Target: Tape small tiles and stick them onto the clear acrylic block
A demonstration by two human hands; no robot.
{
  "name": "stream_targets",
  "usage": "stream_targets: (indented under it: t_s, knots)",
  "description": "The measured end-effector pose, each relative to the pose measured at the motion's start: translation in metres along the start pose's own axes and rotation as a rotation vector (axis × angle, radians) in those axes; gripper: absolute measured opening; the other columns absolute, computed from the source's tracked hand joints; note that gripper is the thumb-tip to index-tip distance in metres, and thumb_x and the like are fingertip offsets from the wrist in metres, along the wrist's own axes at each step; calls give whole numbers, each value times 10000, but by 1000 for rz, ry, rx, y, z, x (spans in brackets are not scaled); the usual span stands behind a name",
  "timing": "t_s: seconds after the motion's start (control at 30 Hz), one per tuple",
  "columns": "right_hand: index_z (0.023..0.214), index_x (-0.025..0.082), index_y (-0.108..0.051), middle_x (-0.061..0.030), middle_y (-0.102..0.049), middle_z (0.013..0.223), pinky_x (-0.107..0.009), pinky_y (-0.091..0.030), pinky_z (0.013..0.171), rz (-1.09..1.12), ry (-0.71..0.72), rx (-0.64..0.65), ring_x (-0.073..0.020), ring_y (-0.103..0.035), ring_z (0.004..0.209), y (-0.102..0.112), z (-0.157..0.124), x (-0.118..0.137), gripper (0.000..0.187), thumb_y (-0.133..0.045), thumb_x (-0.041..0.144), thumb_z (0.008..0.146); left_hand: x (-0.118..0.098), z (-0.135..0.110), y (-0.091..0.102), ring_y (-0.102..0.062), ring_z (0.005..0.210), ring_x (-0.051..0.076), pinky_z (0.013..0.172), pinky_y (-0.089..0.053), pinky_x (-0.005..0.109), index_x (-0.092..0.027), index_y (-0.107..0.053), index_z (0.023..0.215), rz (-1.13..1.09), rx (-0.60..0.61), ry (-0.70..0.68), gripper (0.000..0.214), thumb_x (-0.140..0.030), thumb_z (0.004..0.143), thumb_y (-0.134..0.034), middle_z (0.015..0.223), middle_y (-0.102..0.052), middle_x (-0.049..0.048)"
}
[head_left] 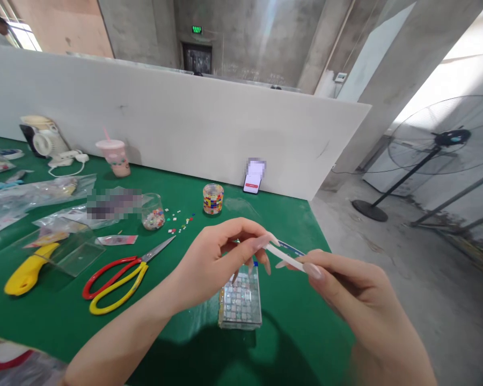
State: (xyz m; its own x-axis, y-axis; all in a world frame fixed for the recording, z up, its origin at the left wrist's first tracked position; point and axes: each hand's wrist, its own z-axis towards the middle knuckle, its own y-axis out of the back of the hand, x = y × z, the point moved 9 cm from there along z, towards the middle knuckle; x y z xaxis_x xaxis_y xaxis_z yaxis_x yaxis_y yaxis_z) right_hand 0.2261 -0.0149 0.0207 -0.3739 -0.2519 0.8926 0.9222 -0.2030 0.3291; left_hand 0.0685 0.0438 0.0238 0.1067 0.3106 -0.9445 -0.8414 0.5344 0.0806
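Observation:
A narrow white strip (284,255) is stretched between my two hands, above the table's right part. My left hand (225,249) pinches its left end between thumb and fingertips. At the other end, my right hand (338,284) grips it with thumb and forefinger. A thin dark-blue band (292,248) runs just behind the strip; I cannot tell whether it is joined to it. Below my left hand, a clear rectangular box (241,308) with shiny square tiles on it rests on the table. The left fingers hide the box's far end.
Red-and-yellow scissors (123,287) lie left of my left arm, near a yellow-handled tool (32,271) and a clear tray (78,252). Behind stand a cup of small tiles (153,214), a mosaic-covered round jar (213,199), a phone (253,177) and a pink drink cup (115,158).

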Motion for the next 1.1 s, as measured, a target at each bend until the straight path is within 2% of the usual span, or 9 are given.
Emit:
stream_targets:
  t_s: [0.17, 0.27, 0.57, 0.63, 0.77, 0.9, 1.0, 1.1]
  knots:
    - [841, 337, -813, 2, -633, 584, -279, -399, 510, -67, 1, 50, -152, -528, 556, 1, 0, -5, 200, -626, 381, 895, 5, -2, -1, -631, 685, 45, 595, -497, 103, -226, -682, 920, -11, 40, 51, 115, -292, 959, -596, 775, -722, -46]
    - [810, 341, -807, 9, -637, 597, -280, -403, 532, -70, -24, 5, -151, -535, 577, 4, 0, -7, 187, -637, 375, 881, 6, -1, -1, -675, 750, 61, 658, -528, 120, -221, -690, 916, -21, 40, 64, 126, -304, 953, -604, 814, -739, -34]
    - [789, 323, -811, -1, -622, 580, -278, -398, 526, -69, -50, 7, -154, -523, 573, 0, -1, -5, 205, -657, 437, 861, 6, 2, -1, -665, 685, 48, 650, -538, 105, -199, -709, 833, -71, -9, 68, 93, -235, 904, -663, 732, -718, -43]
    - [798, 335, -810, 6, -620, 582, -271, -397, 526, -80, -34, 24, -146, -507, 567, 0, 0, -5, 199, -652, 435, 868, 6, 1, -1, -685, 707, 51, 678, -549, 108, -208, -723, 886, -79, -3, 70, 72, -201, 907, -655, 751, -726, -42]
    - [824, 352, -799, 23, -601, 571, -252, -345, 476, -108, 41, 82, -118, -437, 514, -2, 3, -1, 187, -631, 394, 895, 6, -1, 1, -715, 753, 61, 717, -562, 114, -264, -716, 1067, -130, 15, 55, 189, -182, 904, -668, 747, -728, -58]
    - [839, 327, -796, 21, -591, 565, -254, -290, 435, -110, 76, 133, -103, -373, 474, -6, 3, 2, 209, -606, 358, 922, 7, 2, -1, -704, 707, 56, 661, -553, 105, -265, -719, 1038, -204, 74, 76, 129, -257, 943, -632, 756, -749, -43]
    - [874, 336, -803, 23, -591, 564, -249, -319, 464, -80, 82, 150, -107, -382, 498, -9, 2, 5, 212, -599, 347, 931, 6, 4, -1, -667, 618, 35, 588, -523, 85, -277, -700, 1085, -266, 93, 63, 168, -303, 982, -570, 699, -716, -54]
    - [902, 340, -809, 23, -590, 547, -248, -356, 507, -62, 96, 149, -117, -401, 530, -12, 0, 7, 208, -603, 346, 931, 6, 4, -3, -667, 602, 38, 581, -526, 94, -274, -686, 1102, -317, 100, 62, 185, -344, 983, -562, 686, -676, -60]
